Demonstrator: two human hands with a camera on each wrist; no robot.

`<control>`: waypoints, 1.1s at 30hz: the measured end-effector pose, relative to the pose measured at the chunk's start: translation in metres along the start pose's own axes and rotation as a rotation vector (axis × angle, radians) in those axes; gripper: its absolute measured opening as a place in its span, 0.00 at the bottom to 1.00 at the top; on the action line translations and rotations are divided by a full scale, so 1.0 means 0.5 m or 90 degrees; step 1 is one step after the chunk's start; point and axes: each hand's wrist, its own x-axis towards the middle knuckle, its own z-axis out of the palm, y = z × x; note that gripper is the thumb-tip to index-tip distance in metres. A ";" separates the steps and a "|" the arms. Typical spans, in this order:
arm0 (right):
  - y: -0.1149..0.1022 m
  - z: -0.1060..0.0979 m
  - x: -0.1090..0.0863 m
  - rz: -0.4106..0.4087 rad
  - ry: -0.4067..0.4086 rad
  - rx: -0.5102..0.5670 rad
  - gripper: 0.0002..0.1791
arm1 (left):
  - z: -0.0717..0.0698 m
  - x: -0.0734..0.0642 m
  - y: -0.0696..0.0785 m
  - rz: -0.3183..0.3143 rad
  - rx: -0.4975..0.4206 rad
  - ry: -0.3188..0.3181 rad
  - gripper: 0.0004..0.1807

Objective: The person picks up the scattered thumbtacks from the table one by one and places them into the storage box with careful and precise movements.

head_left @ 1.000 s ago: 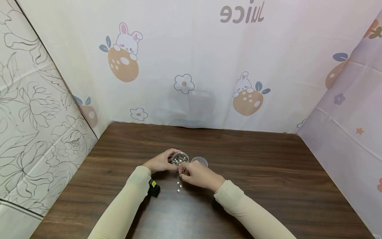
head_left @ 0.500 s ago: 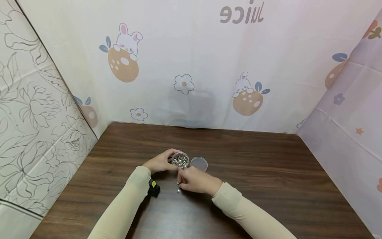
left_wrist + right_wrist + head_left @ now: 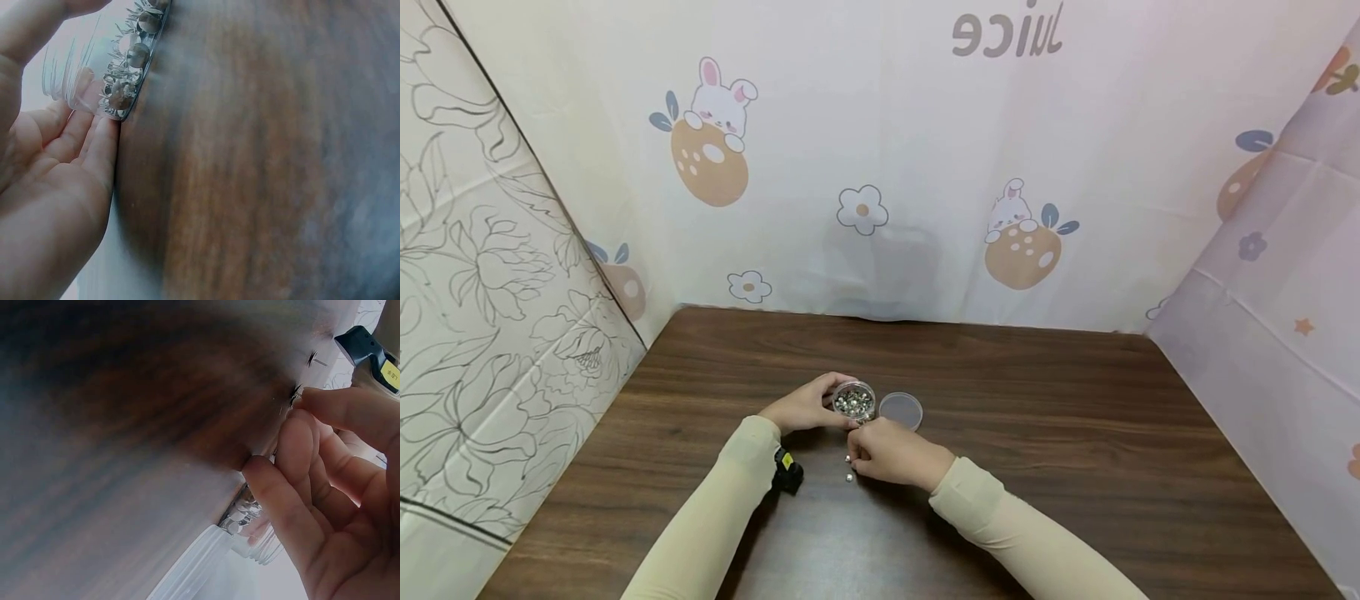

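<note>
In the head view my left hand point(image 3: 807, 407) curves its thumb and fingers round a clear, round plastic jar point(image 3: 57, 72). Silver thumbtacks point(image 3: 853, 404) fill the jar, and the left wrist view shows their heads and points through its wall. My right hand point(image 3: 897, 452) is just in front of the jar, low over the tabletop. Seen from the right wrist, its thumb and finger pinch a thumbtack point(image 3: 295, 395) at the table surface. Another thumbtack point(image 3: 313, 359) lies just beyond, point up. Two loose tacks show left of this hand in the head view, one at its fingertips.
The clear lid point(image 3: 901, 410) lies right of the jar. A black wrist device point(image 3: 788, 472) with a yellow label is on my left wrist. The dark wooden table point(image 3: 1037, 400) is bounded by printed curtains point(image 3: 925, 167) behind and at both sides.
My right hand has come down from the jar's edge toward the loose tacks, uncovering more of the lid. One of three loose tacks is no longer visible from the head. My left hand stays put.
</note>
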 end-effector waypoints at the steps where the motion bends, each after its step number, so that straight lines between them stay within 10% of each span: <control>1: 0.000 0.000 0.000 0.001 0.001 -0.002 0.11 | 0.000 0.000 0.000 0.002 0.000 0.001 0.39; 33: 0.017 -0.029 -0.002 -0.050 0.065 0.076 0.07 | 0.000 0.003 -0.007 0.005 -0.002 -0.009 0.37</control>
